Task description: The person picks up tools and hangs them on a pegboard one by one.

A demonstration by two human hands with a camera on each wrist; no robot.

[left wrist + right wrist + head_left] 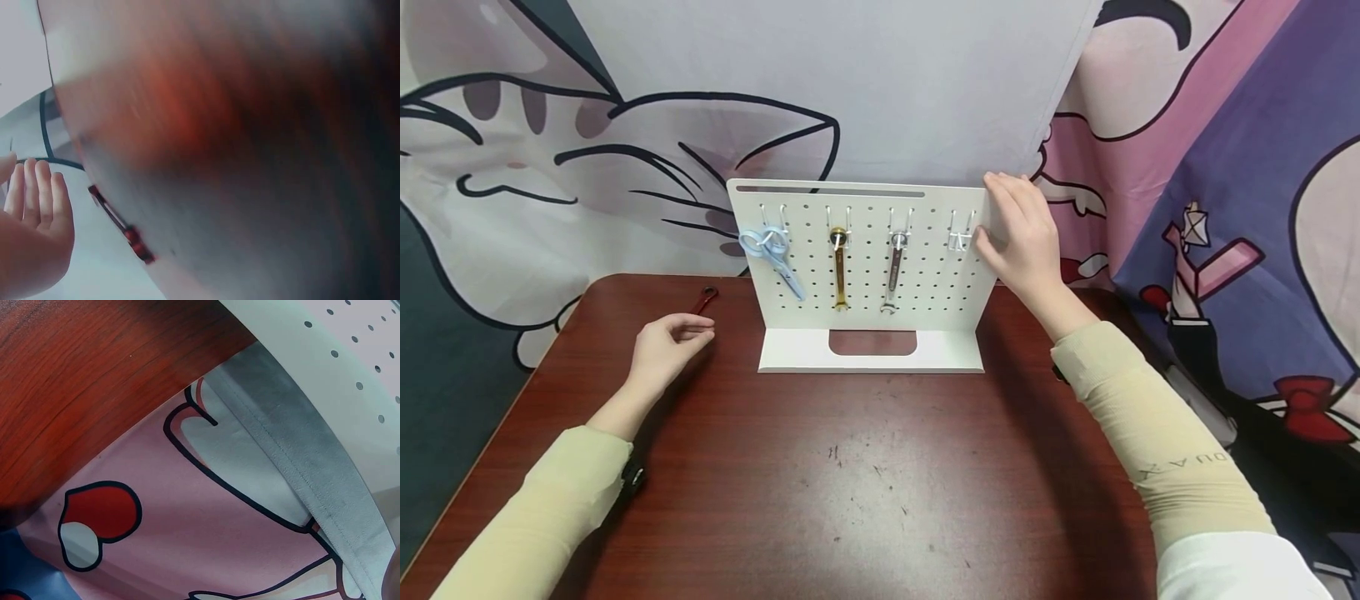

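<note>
A white pegboard stand (865,292) stands upright on the table. My right hand (1026,237) grips its upper right edge, thumb on the front face. In the right wrist view only a sliver of that hand (392,575) shows, beside the board (300,356). My left hand (666,350) is at the table's left, just in front of a thin red tool with a ringed end (706,297). The left wrist view shows that hand's fingers (44,197) fairly straight and apart from the dark-and-red tool (122,225); nothing is in them.
Light blue scissors (775,254), a gold wrench (840,275) and a silver wrench with a dark handle (894,271) hang from the board's hooks. Another white hook (960,235) is at its right. A cartoon-print cloth (700,142) is behind the brown table (865,483).
</note>
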